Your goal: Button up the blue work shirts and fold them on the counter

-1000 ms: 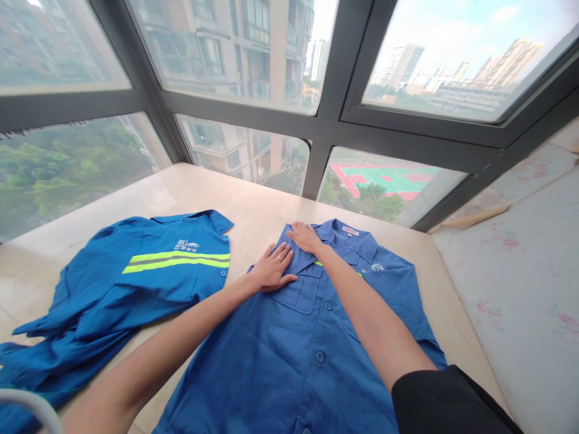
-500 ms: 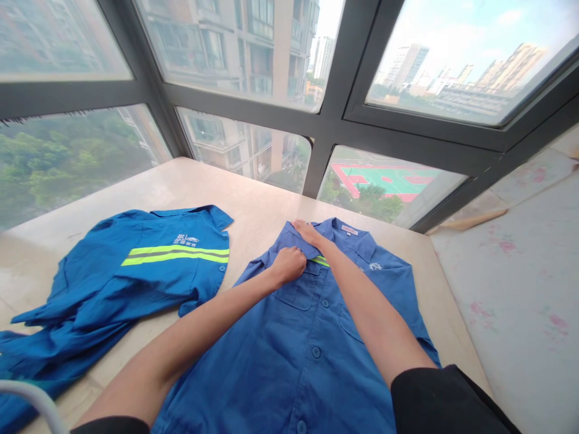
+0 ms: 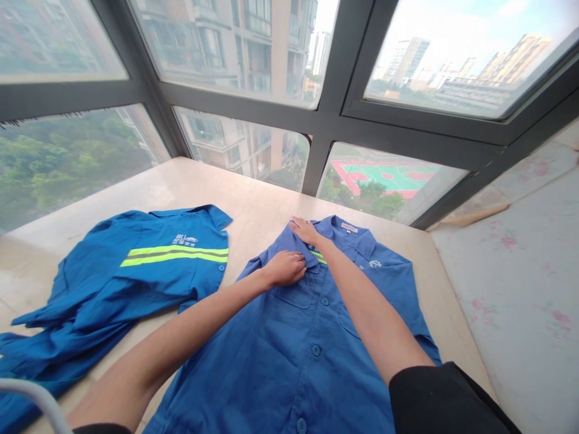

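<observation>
A blue button-front work shirt [image 3: 271, 349] lies front side up before me, its collar toward the window. My left hand [image 3: 286, 268] is closed on the cloth at the left chest, fingers curled over a folded edge above the pocket flap. Just beyond it, my right hand [image 3: 306, 231] rests flat on the cloth near the shoulder, fingers stretched out. Between the hands and the button line, a short piece of yellow-green reflective stripe [image 3: 318, 257] shows; the fold covers more of it. A white gear-shaped mark [image 3: 375, 264] is on the other chest side.
On the left lies a second blue work shirt [image 3: 158, 283], folded and rumpled, with a yellow-green stripe and white print. Both shirts are on a pale stone sill [image 3: 244, 193]. Grey window frames [image 3: 325, 129] bound the back; a flowered wall [image 3: 520, 289] stands right. A white curved tube [image 3: 36, 395] crosses the lower left.
My left hand has turned a little and its fist has loosened. Slightly more of the stripe and some white lettering now show beside the fold. My right hand stays nearly in place.
</observation>
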`<action>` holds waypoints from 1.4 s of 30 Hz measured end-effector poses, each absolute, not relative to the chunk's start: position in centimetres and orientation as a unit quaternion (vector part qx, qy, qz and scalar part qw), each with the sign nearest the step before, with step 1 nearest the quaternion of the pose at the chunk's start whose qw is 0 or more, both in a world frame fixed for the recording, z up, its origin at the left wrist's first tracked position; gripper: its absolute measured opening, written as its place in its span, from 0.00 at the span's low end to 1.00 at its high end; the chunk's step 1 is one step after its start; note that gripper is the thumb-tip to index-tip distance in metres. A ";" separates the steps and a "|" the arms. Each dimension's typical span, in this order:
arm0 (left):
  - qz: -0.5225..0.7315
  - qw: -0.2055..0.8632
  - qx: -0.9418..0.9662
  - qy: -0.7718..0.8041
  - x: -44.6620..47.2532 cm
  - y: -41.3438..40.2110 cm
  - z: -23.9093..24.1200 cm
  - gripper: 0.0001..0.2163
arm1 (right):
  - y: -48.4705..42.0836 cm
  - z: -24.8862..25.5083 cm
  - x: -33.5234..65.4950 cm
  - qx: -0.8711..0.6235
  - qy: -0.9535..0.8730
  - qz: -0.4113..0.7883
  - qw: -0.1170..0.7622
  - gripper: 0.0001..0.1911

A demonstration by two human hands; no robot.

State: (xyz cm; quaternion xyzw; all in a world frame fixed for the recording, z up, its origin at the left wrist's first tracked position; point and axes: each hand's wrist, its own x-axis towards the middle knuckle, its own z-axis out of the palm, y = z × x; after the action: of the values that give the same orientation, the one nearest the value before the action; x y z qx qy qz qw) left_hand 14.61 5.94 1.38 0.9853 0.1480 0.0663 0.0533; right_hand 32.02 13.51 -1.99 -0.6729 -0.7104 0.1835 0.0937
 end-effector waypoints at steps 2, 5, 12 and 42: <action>0.070 0.061 0.984 0.150 14.2 5.7 1.5 0.16 | 13.1 -2.0 31.9 -0.665 -0.723 0.166 0.086 0.30; 0.077 0.064 0.983 0.156 13.1 5.3 1.5 0.21 | 12.5 -2.0 31.7 -0.656 -0.737 0.141 0.078 0.30; 0.123 0.011 0.927 0.355 9.1 3.8 -0.4 0.30 | 12.1 -2.0 31.6 -0.648 -0.752 0.103 0.064 0.28; 0.226 0.057 0.874 0.426 3.2 6.8 -1.3 0.07 | 12.7 -3.0 32.7 -0.681 -0.686 0.136 0.217 0.23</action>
State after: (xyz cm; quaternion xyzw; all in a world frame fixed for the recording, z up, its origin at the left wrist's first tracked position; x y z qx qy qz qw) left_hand 3.16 6.78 -1.30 0.8742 0.4260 0.2261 0.0569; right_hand 32.74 12.69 -2.96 -0.6810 -0.6858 0.1364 0.2174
